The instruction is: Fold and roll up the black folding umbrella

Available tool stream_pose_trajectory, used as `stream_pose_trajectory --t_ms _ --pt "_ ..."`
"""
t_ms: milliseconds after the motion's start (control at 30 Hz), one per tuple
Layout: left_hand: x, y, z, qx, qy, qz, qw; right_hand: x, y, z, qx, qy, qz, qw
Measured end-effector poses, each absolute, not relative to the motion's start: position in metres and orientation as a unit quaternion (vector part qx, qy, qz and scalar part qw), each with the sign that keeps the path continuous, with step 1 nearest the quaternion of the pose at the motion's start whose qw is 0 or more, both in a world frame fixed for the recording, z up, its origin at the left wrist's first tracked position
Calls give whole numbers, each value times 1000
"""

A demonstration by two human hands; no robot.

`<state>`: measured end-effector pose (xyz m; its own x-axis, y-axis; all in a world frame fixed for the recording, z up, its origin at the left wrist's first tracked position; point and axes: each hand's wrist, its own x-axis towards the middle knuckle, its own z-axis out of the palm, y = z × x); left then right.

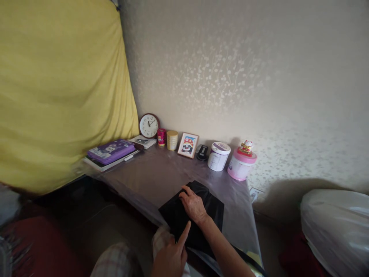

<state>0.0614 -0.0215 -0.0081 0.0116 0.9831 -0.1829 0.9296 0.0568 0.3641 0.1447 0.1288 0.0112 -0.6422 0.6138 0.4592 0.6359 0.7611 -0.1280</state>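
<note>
A black bag (211, 209) of soft, dark material lies on the table's near part, its front edge reaching over towards my lap. My right hand (192, 204) is on top of it, fingers bent and gripping the material near the bag's far side. Below, at the near edge, my left hand (173, 254) has its index finger stretched along the bag's surface. The other left fingers are folded at the edge and partly hidden. A dark strap (249, 261) runs out at lower right, partly behind my right forearm.
Along the wall stand a round clock (149, 125), a pink can (162, 137), a yellow canister (172, 140), a framed panda picture (188, 145), a black device (202, 152) and two tubs (219, 156). A purple case (111, 151) lies left. A plastic-covered bundle (337, 223) stands right.
</note>
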Motion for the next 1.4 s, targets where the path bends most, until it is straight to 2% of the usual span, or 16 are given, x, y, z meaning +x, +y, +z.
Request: stream_pose_trajectory --t_ms 500,767,867,967,1033,1233,1400 --pt "60 -22 -11 660 707 99 233 197 94 18 -251 -914 57 314" --pt "62 -21 -8 647 714 100 249 208 166 -2 -280 -906 1 316" --pt "62 -20 -8 644 717 99 247 208 188 0 -339 -886 -19 316" --pt "62 -20 -7 641 718 102 252 206 185 7 -395 -852 -49 339" --pt "62 -21 -6 643 713 104 259 201 169 9 -377 -857 -50 348" --pt "61 -22 -9 643 713 98 262 163 104 8 -270 -929 33 250" --pt "59 -20 -13 638 714 89 276 145 73 29 -128 -977 104 138"
